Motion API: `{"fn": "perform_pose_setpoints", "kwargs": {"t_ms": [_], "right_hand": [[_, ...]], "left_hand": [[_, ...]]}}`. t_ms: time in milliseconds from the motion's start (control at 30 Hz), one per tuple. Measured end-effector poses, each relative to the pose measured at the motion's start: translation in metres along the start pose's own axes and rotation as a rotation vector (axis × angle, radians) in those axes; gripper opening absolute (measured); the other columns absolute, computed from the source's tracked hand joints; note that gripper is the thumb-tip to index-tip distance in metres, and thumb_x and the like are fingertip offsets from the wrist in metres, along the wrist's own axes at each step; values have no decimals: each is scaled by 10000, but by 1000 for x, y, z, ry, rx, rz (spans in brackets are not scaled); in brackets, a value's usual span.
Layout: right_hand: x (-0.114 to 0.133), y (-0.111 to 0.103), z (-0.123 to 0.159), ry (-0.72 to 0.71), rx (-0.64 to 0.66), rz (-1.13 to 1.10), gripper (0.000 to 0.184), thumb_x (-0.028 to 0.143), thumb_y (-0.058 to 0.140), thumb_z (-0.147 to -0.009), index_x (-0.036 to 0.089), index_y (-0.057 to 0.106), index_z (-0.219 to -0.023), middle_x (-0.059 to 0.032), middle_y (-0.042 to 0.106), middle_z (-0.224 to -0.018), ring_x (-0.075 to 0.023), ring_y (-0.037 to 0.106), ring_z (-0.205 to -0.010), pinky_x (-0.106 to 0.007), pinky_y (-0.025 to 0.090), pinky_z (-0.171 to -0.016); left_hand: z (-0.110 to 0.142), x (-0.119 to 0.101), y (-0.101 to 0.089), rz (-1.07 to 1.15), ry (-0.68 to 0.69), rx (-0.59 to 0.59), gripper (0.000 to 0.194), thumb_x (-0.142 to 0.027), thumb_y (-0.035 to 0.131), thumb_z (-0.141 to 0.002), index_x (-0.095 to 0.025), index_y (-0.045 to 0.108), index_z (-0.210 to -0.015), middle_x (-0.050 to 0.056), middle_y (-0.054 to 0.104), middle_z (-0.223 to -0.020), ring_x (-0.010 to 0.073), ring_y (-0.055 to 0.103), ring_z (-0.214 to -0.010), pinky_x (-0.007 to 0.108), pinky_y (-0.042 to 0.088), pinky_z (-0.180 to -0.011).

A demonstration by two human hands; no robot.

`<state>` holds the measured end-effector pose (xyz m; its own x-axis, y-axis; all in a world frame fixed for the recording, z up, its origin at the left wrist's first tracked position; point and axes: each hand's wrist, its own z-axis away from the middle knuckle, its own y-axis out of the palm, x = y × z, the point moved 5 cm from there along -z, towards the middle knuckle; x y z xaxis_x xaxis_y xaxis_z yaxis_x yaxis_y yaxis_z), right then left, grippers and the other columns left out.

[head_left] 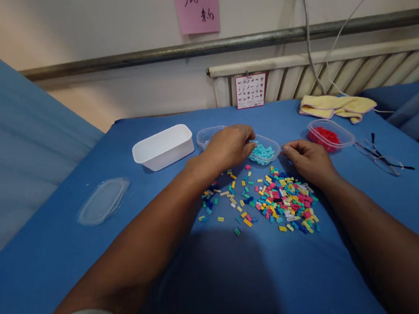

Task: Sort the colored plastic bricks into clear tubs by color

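Observation:
My left hand (230, 143) hangs over a clear plastic tub (274, 144) of light blue toy bricks (262, 152), its fingers bent inward; anything in them is hidden. Just right of that tub is my right hand (311, 162), with thumb and fingertips pressed together close to the rim. I cannot tell whether it touches the tub or pinches a small piece. Below both hands, many small mixed-colour bricks (283, 198) lie in a loose heap, thinning out toward the left. Another clear tub (204, 136) is partly covered by my left forearm and hand.
A white oblong container (164, 147) stands at the left, with clear lids (104, 201) in front of it. At the right are a tub of red pieces (324, 136), eyeglasses (380, 157) and a yellow cloth (336, 107). A picture card (250, 91) leans at the back by the radiator.

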<state>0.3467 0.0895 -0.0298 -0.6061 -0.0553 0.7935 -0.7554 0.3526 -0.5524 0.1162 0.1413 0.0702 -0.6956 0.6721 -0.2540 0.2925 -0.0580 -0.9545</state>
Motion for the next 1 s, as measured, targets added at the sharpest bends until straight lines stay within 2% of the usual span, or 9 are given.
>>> {"fn": "perform_pose_setpoints", "kwargs": {"t_ms": [133,300,400,500,667,767,900,933,1000], "right_hand": [[-3,1,0,-9,-3,-9,308,531,667,-942,253,796,-922,-40,803,-834,-223,683,-715,-344,516,-642],[-5,3,0,-9,-1,7,301,509,654,-954,247,803,-937,-43,800,-846,-222,688,-719,-347,507,-652],[-3,1,0,-8,-7,43,281,494,666,-938,252,810,-931,-45,803,-857,-230,691,-739,-350,512,-664],[0,0,1,-16,-7,52,275,500,670,-934,262,804,-908,-40,788,-816,-236,686,-727,-356,519,-659],[0,-1,4,-6,-10,14,268,496,666,-946,260,787,-909,-52,788,-827,-238,680,-713,-365,527,-642],[10,-10,9,-29,-95,17,253,483,657,-967,263,779,-944,-66,792,-860,-252,700,-744,-393,561,-684],[55,-26,35,-229,-233,80,237,455,627,-1028,286,791,-1055,-95,814,-1021,-300,751,-937,-463,602,-876],[68,-25,45,-283,-214,78,225,442,629,-1037,297,797,-1069,-99,816,-1057,-310,756,-980,-469,602,-906],[94,-12,66,-392,-47,40,181,412,657,-1036,326,801,-1103,-79,822,-1094,-310,767,-1010,-462,609,-913]], "left_hand": [[7,7,-7,9,5,-41,297,-341,661,-1055,-195,723,-1307,93,783,-1227,246,714,-1093,368,535,-960],[71,32,-18,-64,-37,107,208,-246,619,-1041,-221,799,-1142,71,792,-1112,222,719,-959,350,536,-880],[108,38,-7,-39,1,267,232,-245,617,-1033,-235,793,-1183,78,775,-1166,235,723,-1052,353,548,-936],[127,39,8,-41,16,316,280,-220,570,-1035,-239,772,-1227,89,759,-1203,246,719,-1130,364,554,-990],[132,41,17,10,-61,252,252,-177,556,-1006,-233,741,-1169,79,765,-1210,247,720,-1102,382,563,-966],[136,41,14,46,-69,203,221,-193,543,-1029,-228,730,-1140,79,761,-1184,241,717,-1053,387,560,-943],[141,30,11,240,-31,79,171,-222,558,-1060,-231,722,-1108,57,755,-1142,212,711,-1051,361,549,-947],[142,25,11,323,-19,41,153,-222,576,-1057,-232,722,-1099,48,756,-1132,198,710,-1048,345,548,-944],[142,13,14,471,-4,-35,116,-220,615,-1043,-232,728,-1071,35,758,-1095,177,706,-1021,321,546,-922]]}}
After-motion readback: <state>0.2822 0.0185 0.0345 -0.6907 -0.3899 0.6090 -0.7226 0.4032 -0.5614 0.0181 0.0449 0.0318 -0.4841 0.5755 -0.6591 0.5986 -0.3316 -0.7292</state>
